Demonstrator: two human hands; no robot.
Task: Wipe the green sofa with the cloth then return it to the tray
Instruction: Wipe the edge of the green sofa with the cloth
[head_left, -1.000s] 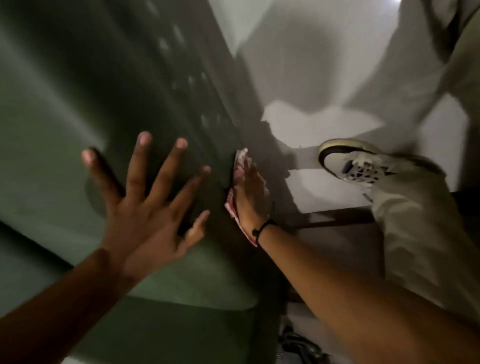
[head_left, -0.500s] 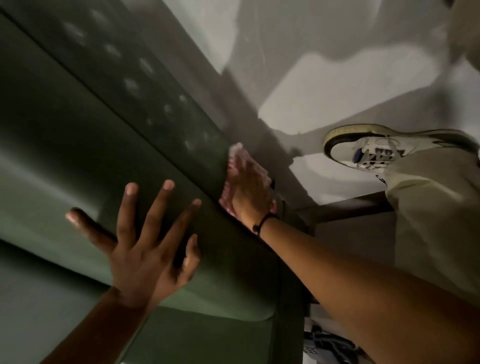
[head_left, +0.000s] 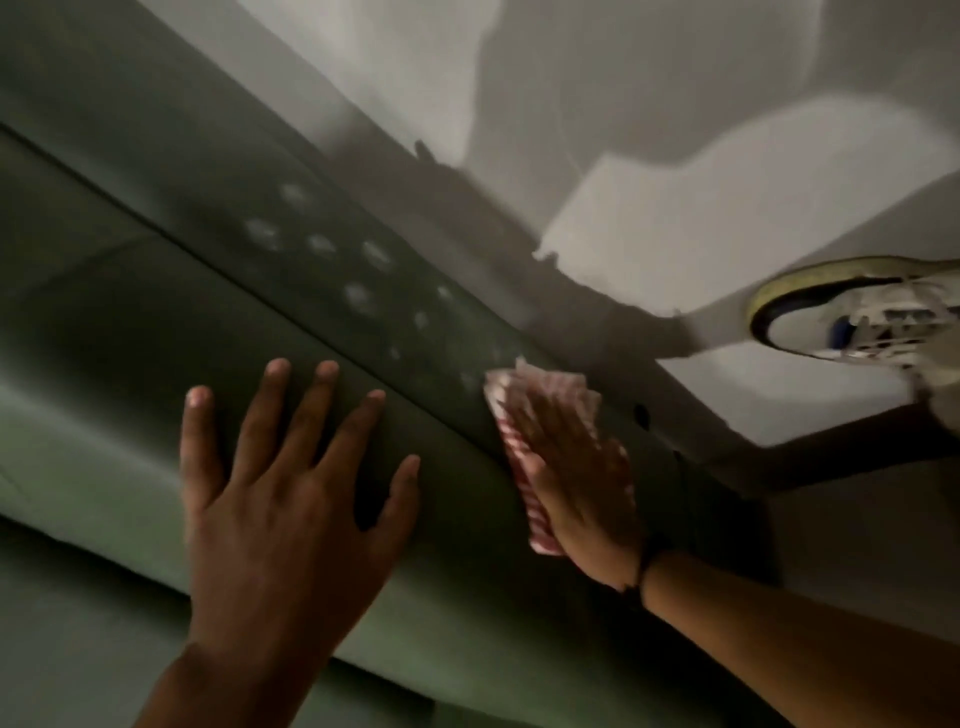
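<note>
The green sofa (head_left: 130, 338) fills the left and middle of the head view, with pale round spots along its front panel. My right hand (head_left: 576, 473) lies flat on a red-and-white striped cloth (head_left: 524, 499), pressing it against the sofa's front edge next to the spots. My left hand (head_left: 280, 499) rests on the seat cushion with fingers spread, holding nothing. The tray is out of sight.
A pale floor (head_left: 649, 130) lies beyond the sofa, crossed by dark shadows. My white sneaker (head_left: 852, 312) and beige trouser leg (head_left: 945, 410) stand at the right edge. A dark bar (head_left: 852, 457) runs along the floor near the sofa's corner.
My right hand has slid the cloth along the sofa's front panel and now lies flatter on it. My left hand has shifted onto the cushion, closer to the right hand. The view has swung.
</note>
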